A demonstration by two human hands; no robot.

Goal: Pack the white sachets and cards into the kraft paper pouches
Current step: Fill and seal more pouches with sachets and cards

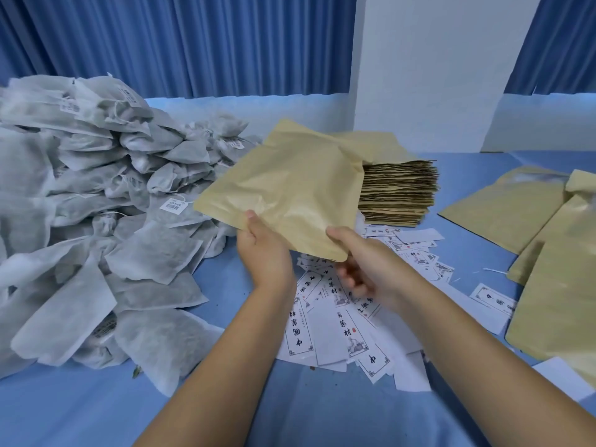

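Note:
Both hands hold one kraft paper pouch (287, 188) up above the table's middle. My left hand (263, 250) grips its near edge, thumb on top. My right hand (364, 262) pinches its near right corner, thumb on top and fingers curled beneath. A large heap of white sachets (96, 204) with barcode tags fills the left side. White cards (342, 324) printed with black characters lie scattered under my hands. A thick stack of flat kraft pouches (398, 191) stands just behind the held pouch, partly hidden by it.
Several kraft pouches (548, 253) lie overlapped at the right edge. A white pillar (429, 75) rises behind the stack, with blue curtains (193, 43) along the back. The table wears a blue cloth (306, 414).

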